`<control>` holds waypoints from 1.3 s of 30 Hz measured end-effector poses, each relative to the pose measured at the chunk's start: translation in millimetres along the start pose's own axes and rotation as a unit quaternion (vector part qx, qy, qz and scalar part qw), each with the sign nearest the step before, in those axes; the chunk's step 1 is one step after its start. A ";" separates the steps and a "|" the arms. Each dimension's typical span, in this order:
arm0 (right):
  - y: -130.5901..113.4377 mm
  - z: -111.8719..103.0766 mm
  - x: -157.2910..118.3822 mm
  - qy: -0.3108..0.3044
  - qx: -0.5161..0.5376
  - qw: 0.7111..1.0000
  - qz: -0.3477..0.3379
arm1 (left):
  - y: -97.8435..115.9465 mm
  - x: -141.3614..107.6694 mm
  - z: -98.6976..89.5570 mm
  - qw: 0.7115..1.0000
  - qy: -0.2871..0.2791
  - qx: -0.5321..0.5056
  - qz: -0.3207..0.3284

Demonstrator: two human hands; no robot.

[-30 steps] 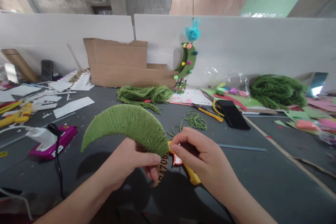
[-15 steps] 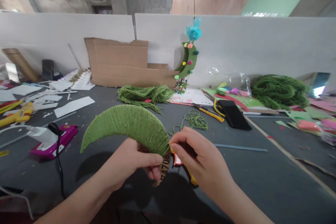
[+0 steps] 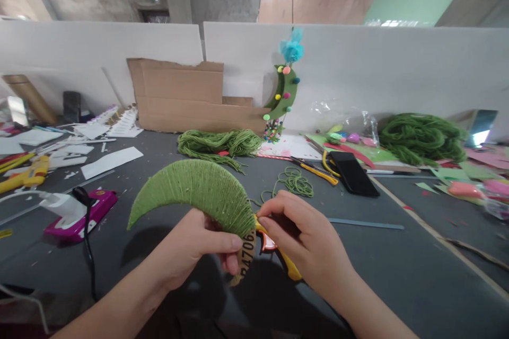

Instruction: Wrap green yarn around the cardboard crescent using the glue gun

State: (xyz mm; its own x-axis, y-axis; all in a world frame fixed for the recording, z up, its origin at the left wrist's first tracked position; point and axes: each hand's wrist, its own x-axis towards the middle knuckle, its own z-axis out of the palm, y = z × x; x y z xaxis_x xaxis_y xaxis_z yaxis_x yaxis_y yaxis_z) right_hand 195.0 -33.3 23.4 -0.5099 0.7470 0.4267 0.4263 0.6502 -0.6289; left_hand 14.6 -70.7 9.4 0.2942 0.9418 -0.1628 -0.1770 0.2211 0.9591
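Note:
My left hand (image 3: 199, 243) is closed around a cardboard crescent (image 3: 191, 185) wrapped in rows of green yarn, gripping it near the lower right end. Bare brown cardboard with printed black digits (image 3: 247, 257) shows there, below the last turns. Close against the crescent's right edge, my right hand (image 3: 304, 235) pinches the yarn strand, though its fingers partly hide it. A loose green coil of yarn (image 3: 296, 183) lies behind that hand, with a strand running towards it. Under the right hand is a yellow tool with an orange part (image 3: 289, 265), mostly covered, its kind unclear.
Behind lie green yarn skeins (image 3: 218, 140), a cutter (image 3: 318, 170) and a black phone (image 3: 353, 174). A decorated green crescent (image 3: 287, 95) hangs before the white partition. A yellow glue gun (image 3: 29, 176) and purple power strip (image 3: 85, 217) are at left, a metal ruler (image 3: 366, 224) at right.
The crescent has turned slightly, its pointed left tip shifting to the right and its bare cardboard end a little to the left. Both hands keep their grip and have barely moved.

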 end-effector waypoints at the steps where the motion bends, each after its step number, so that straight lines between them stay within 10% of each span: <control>1: -0.9 0.4 0.5 -0.001 0.022 0.999 0.023 | -0.3 0.0 0.0 1.000 0.001 0.000 0.003; 15: 0.3 14.6 3.3 -0.076 0.471 0.827 0.297 | -1.6 -0.8 0.3 1.000 0.004 -0.006 0.018; 26: -2.8 7.6 0.1 -0.019 0.285 0.941 0.180 | 0.4 0.4 0.9 1.000 -0.002 -0.004 0.009; 39: -1.1 16.6 1.3 -0.068 0.396 0.881 0.250 | -2.7 0.3 -1.9 0.999 -0.036 -0.016 0.009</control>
State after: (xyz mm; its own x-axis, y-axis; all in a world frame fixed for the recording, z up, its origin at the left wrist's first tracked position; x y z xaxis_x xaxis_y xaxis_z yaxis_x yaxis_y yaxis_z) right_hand 181.5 -35.4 13.8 -0.5138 0.8542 -0.0805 -0.0040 -0.0963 -0.9953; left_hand 13.4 -70.5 6.4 0.3574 0.9252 -0.1275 -0.2123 0.2134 0.9536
